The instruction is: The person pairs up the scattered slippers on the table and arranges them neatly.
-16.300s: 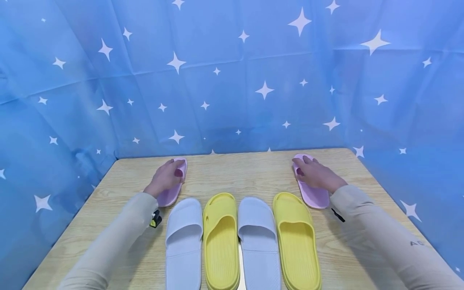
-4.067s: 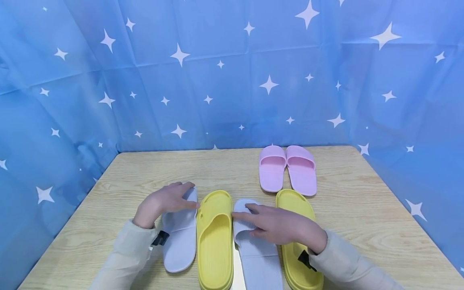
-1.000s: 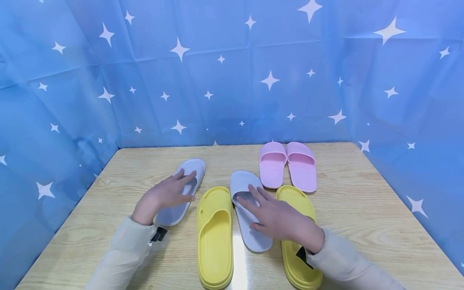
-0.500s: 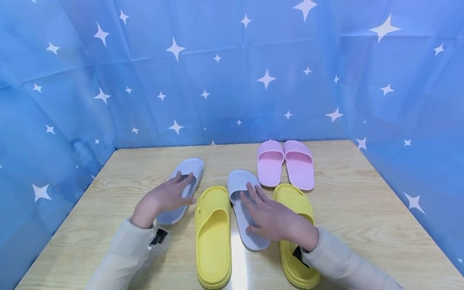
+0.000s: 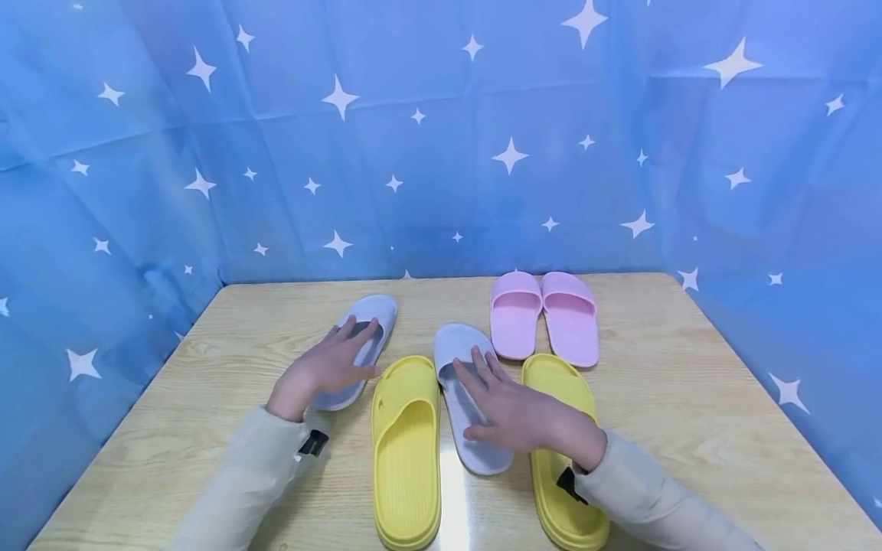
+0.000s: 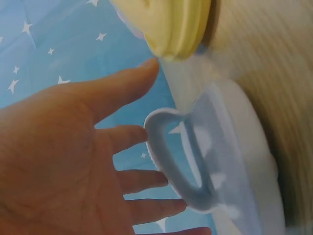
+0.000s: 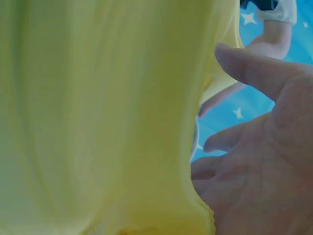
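Note:
A light grey slipper (image 5: 375,308) lies slanted at the left of the table, toe pointing away. My left hand (image 5: 322,369) is over it with straight, spread fingers; in the left wrist view its fingertips touch the raised strap (image 6: 164,142). The matching grey slipper (image 5: 460,344) lies between two yellow slippers. Over that one is my right hand (image 5: 520,409), its fingers extended and spread, gripping nothing; whether they touch the slipper cannot be told. One yellow slipper (image 5: 408,467) sits between my hands. The other yellow slipper (image 5: 560,376) is partly hidden under my right wrist.
A pair of pink slippers (image 5: 515,317) stands side by side at the table's back right, close beyond the right yellow slipper. Behind the wooden table (image 5: 689,398) hangs a blue curtain (image 5: 441,176) with white stars.
The pink slippers came together at the back right, then both grey slippers slid away from me. Over the last half second the left one shifted slightly right and farther with my left hand.

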`<state>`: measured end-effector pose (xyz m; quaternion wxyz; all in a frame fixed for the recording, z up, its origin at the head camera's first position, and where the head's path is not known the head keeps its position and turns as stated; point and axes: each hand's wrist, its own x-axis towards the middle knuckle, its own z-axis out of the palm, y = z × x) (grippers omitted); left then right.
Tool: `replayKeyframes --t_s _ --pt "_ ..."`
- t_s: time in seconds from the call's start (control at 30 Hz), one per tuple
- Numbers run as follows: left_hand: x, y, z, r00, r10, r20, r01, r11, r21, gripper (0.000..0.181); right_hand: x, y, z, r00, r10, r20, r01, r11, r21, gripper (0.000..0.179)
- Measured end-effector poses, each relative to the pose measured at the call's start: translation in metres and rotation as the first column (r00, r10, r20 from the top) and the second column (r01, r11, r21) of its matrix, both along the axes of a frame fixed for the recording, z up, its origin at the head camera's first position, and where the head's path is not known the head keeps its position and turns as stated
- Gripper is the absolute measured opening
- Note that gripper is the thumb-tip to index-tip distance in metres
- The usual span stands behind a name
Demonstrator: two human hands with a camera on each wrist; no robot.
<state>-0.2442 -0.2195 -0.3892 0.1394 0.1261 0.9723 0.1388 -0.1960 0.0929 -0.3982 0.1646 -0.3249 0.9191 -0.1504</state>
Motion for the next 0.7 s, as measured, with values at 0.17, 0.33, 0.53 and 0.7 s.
replayKeyframes --t_s 0.17,0.33,0.53,0.7 --pt "-0.006 0.006 -0.001 1.0 0.013 -0.002 -0.013 1.0 0.012 0.082 -0.001 -0.003 0.001 1.0 0.009 -0.006 -0.009 1.0 0.029 0.084" --pt "-0.011 0.002 -0.005 1.0 0.012 -0.019 -0.012 1.0 0.013 0.086 -0.009 -0.013 0.003 0.997 0.026 -0.073 -0.018 0.993 0.114 0.081" --pt "-0.02 -0.004 -0.011 0.999 -0.005 -0.049 0.006 1.0 0.025 0.089 -0.025 -0.027 -0.001 0.987 0.044 -0.155 -0.011 0.978 0.206 0.082" --pt "-0.022 -0.004 -0.013 0.999 0.01 -0.044 -0.008 0.999 0.037 0.095 -0.036 -0.034 0.001 0.991 0.015 -0.13 0.015 0.973 0.228 0.088"
